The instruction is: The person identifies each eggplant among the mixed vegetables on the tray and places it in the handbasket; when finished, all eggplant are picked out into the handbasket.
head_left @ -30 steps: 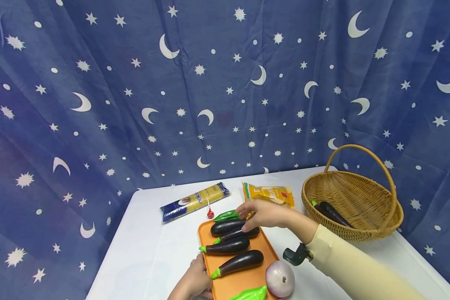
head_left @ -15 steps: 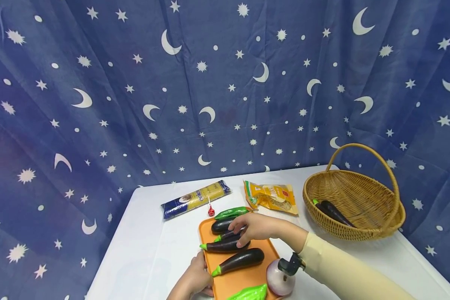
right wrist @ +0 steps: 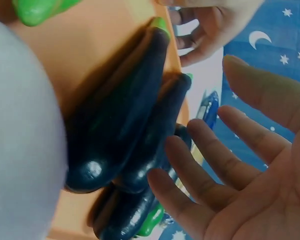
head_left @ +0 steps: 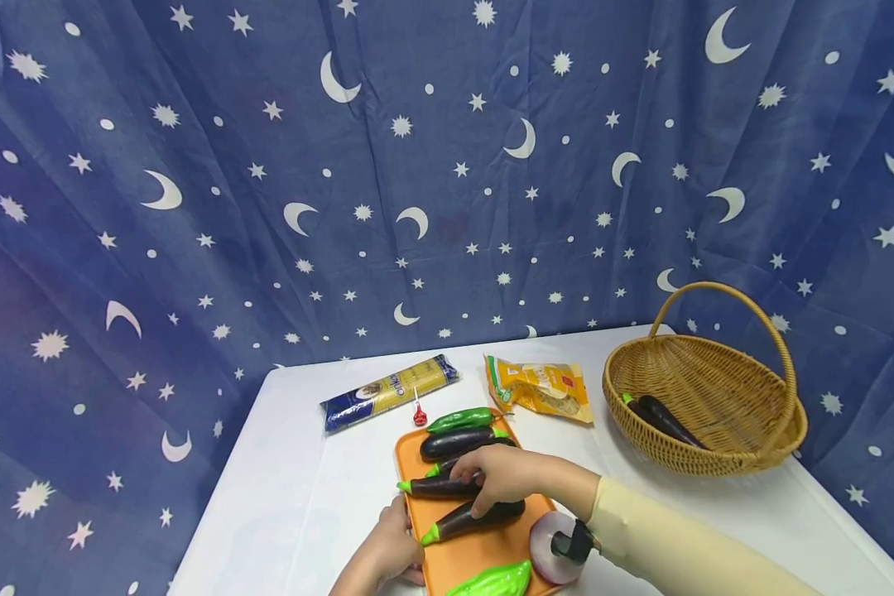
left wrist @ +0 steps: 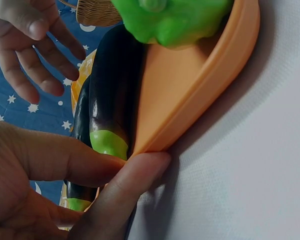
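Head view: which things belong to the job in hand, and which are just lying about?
Likely in the job: left hand pinching the orange tray; right hand over four eggplants; possibly the wicker basket, also holding eggplant.

Probably lying about: pasta packet, red lollipop, yellow food bag, onion, green chili pepper, bright green vegetable.

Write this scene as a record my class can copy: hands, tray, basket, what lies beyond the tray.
Left hand: pinches the edge of the orange tray
Right hand: over the eggplants, gripping none
Tray: four eggplants, light green vegetable, dark green pepper at far end
Onion: at the tray's right edge
Basket: at least one eggplant inside
Beyond: lollipop, blue-and-yellow packet, orange bag
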Demonstrator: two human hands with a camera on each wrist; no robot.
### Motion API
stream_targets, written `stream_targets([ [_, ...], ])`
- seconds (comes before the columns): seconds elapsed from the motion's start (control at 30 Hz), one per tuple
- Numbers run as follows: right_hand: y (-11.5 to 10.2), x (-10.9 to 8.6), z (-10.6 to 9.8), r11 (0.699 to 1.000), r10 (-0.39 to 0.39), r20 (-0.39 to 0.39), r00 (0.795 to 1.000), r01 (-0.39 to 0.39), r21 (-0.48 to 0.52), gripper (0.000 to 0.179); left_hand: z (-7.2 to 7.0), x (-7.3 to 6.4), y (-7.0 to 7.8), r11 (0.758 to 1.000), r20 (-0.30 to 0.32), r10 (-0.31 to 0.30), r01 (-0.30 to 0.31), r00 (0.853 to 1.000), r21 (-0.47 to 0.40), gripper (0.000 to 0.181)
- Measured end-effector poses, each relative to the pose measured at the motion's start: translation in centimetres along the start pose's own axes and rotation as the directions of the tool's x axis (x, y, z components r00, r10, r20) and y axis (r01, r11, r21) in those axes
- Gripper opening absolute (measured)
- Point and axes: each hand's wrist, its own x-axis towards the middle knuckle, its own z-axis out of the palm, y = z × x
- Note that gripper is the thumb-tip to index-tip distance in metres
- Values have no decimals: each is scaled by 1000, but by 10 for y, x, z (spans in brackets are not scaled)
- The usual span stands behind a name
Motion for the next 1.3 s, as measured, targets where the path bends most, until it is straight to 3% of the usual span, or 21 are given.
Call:
stream_targets([
  [0.33, 1, 3, 15, 985, 9, 2, 1000, -9, -174, 49, 0, 0, 0, 1000, -6, -4, 4, 1000, 10, 91],
  [0.77, 3, 10, 28, 961, 64, 37, 997, -52, -272, 54, -1, 0, 0, 1000, 6, -5, 5, 1000, 1, 90],
  [1.3, 9, 11, 38, 910, 13, 38, 999, 3, -415, 49, 0, -1, 1, 1000, -4, -8, 8, 1000, -8, 91],
])
